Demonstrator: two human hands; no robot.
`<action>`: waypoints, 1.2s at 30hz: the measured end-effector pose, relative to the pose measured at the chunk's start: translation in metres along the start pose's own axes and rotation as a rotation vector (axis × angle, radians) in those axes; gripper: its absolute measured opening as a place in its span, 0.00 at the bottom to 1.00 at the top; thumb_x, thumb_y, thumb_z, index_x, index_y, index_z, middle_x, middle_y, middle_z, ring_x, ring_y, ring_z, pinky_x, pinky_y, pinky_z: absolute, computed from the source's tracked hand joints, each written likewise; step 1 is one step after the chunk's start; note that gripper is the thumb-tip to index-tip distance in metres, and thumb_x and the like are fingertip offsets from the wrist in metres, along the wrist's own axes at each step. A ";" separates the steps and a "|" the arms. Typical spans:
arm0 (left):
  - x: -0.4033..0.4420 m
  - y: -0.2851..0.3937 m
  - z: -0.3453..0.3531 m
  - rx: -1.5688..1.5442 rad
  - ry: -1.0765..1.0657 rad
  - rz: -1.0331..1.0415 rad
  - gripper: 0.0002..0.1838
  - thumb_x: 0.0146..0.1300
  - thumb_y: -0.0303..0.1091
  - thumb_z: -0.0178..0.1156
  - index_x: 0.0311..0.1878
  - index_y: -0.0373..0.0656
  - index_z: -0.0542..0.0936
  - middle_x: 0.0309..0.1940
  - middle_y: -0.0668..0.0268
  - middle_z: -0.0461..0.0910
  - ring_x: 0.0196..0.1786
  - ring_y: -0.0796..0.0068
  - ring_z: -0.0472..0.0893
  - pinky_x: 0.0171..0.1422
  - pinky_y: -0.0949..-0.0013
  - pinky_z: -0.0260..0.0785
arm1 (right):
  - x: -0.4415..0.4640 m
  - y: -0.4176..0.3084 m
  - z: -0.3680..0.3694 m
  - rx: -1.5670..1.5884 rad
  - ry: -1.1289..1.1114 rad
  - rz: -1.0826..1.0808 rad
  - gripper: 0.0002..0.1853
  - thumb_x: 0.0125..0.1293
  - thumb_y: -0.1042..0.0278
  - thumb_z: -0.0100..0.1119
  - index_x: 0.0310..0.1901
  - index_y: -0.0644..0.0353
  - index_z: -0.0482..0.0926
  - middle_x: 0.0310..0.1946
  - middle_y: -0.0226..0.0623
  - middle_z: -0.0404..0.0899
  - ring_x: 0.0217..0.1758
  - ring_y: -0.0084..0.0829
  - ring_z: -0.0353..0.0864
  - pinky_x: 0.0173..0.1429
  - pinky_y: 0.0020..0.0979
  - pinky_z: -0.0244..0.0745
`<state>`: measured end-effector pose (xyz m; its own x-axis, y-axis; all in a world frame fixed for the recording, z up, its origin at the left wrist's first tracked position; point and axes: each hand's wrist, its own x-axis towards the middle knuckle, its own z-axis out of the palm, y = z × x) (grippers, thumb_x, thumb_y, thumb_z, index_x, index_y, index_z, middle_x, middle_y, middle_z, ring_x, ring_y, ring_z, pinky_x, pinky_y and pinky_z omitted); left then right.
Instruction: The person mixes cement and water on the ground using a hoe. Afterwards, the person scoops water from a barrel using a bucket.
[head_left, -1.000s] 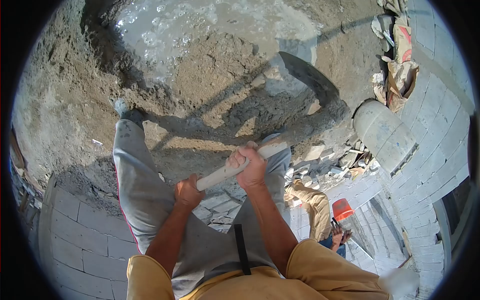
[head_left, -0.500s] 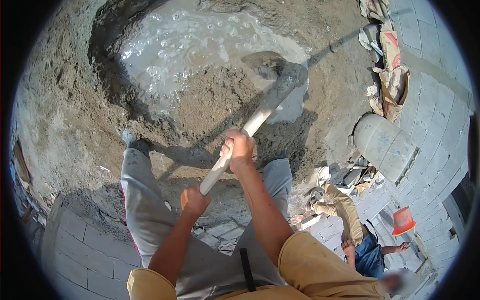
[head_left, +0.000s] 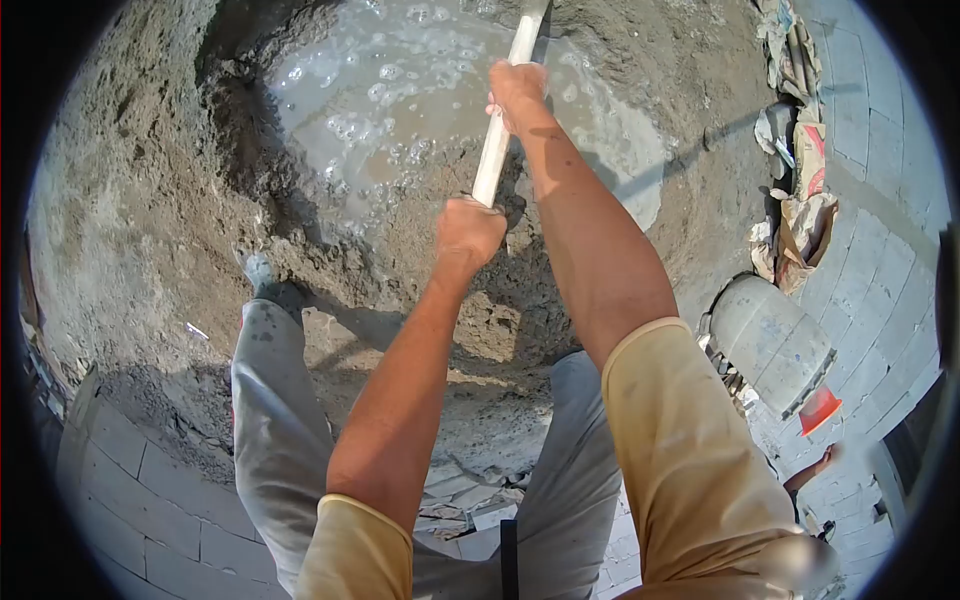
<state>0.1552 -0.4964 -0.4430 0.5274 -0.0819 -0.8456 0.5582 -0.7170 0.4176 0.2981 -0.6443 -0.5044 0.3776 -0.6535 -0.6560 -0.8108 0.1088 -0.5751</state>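
Both my hands grip a pale wooden handle [head_left: 493, 160] that slants up over a pool of grey, bubbly water [head_left: 400, 85]. My left hand [head_left: 470, 232] is wrapped round its lower end. Farther up the shaft, my right hand [head_left: 518, 92] is closed round it near the top of the view. The tool's head lies beyond the upper edge and is hidden. Wet sandy mortar [head_left: 430, 210] forms a mound below the water and a rim around it.
A grey barrel [head_left: 770, 343] lies on its side at the right, below torn paper bags [head_left: 803, 235]. Past it are a red bucket [head_left: 820, 410] and another person's arm [head_left: 812, 470]. Grey blocks [head_left: 180, 500] border the lower left.
My arms have stretched forward, carrying the handle up and away over the water. The blade has left the view. The other person and the red bucket have shifted right, largely behind my sleeve.
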 end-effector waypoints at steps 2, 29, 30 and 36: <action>-0.007 -0.015 0.002 0.008 -0.026 -0.077 0.21 0.64 0.42 0.71 0.54 0.36 0.90 0.50 0.42 0.90 0.57 0.43 0.90 0.63 0.50 0.82 | -0.015 0.002 0.004 -0.018 -0.058 0.028 0.20 0.76 0.60 0.59 0.51 0.75 0.76 0.27 0.42 0.80 0.23 0.31 0.80 0.23 0.36 0.79; -0.270 -0.125 0.022 0.210 -0.154 -0.197 0.18 0.65 0.37 0.70 0.48 0.29 0.86 0.41 0.36 0.89 0.49 0.36 0.90 0.53 0.46 0.83 | -0.235 0.186 -0.121 0.369 -0.208 0.302 0.11 0.74 0.64 0.65 0.36 0.59 0.75 0.22 0.29 0.72 0.18 0.26 0.73 0.21 0.36 0.75; -0.288 -0.145 0.024 0.197 -0.143 -0.231 0.17 0.63 0.37 0.71 0.46 0.31 0.86 0.40 0.37 0.89 0.48 0.37 0.90 0.55 0.45 0.83 | -0.262 0.190 -0.127 0.401 -0.198 0.412 0.11 0.74 0.65 0.66 0.36 0.58 0.75 0.22 0.29 0.72 0.18 0.26 0.73 0.22 0.36 0.76; -0.377 -0.256 0.030 0.290 -0.122 -0.317 0.13 0.58 0.34 0.71 0.41 0.36 0.84 0.35 0.41 0.89 0.44 0.36 0.90 0.52 0.43 0.83 | -0.388 0.239 -0.142 0.271 -0.244 0.574 0.09 0.69 0.71 0.69 0.34 0.60 0.78 0.22 0.32 0.75 0.18 0.28 0.75 0.26 0.36 0.77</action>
<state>-0.2058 -0.3030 -0.2415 0.2697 0.1049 -0.9572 0.4685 -0.8828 0.0352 -0.1058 -0.4710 -0.3176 0.0365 -0.2520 -0.9670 -0.7839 0.5929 -0.1841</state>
